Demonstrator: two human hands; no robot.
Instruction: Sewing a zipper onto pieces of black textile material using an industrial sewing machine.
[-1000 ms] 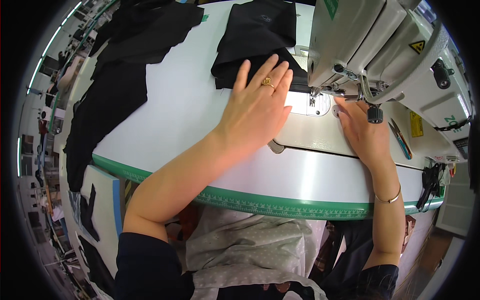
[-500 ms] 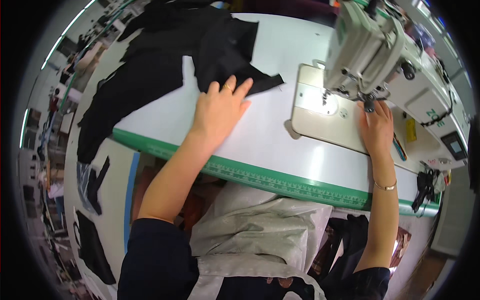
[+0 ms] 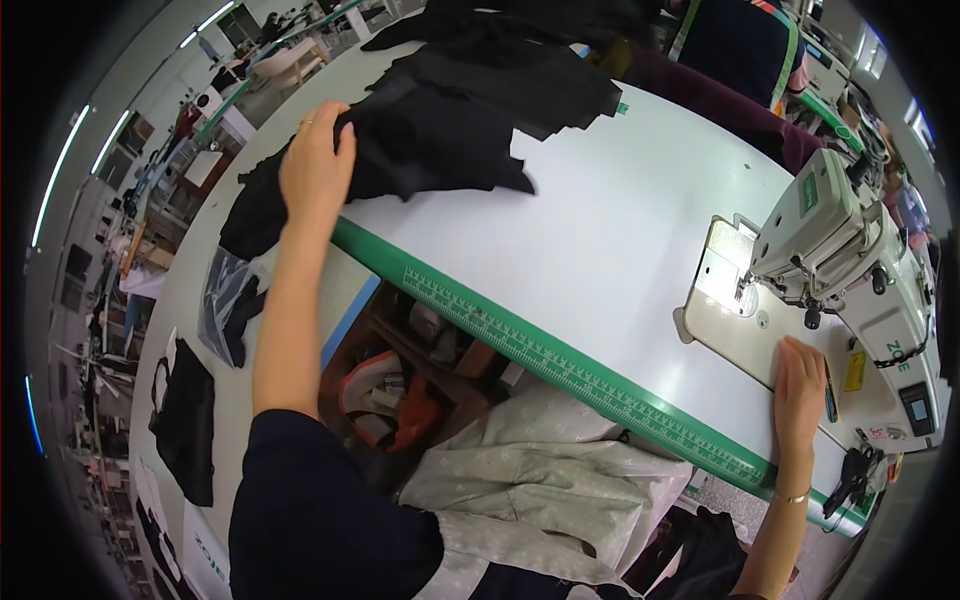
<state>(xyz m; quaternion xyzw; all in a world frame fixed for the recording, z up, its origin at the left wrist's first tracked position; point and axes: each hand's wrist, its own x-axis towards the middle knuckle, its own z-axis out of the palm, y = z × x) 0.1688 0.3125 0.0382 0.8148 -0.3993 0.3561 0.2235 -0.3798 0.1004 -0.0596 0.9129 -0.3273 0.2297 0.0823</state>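
Observation:
My left hand [image 3: 316, 170] is at the upper left, closed on the near left part of a black fabric piece [image 3: 430, 140], thumb and fingers pinching the cloth. That piece lies partly over other black cloth [image 3: 540, 85] on the white table. My right hand [image 3: 800, 385] lies on the right end of the sewing machine's pale bed plate [image 3: 725, 325], fingers extended and holding nothing visible. Left of and beyond that hand stands the white sewing machine [image 3: 825, 215], its needle area lit. A pen-like tool [image 3: 830, 392] lies just right of the hand.
A green edge strip with ruler marks [image 3: 560, 360] runs along the table's front. On a side surface at left are a clear plastic bag [image 3: 222, 300] and black pieces [image 3: 185, 425]. An open drawer [image 3: 400, 380] with an orange-and-grey item sits below. Dark maroon cloth [image 3: 700, 100] hangs beyond the table.
My left hand has moved left and away from me, and the black piece has shifted left with it. My right hand has drawn back slightly from the needle area. The view has turned left.

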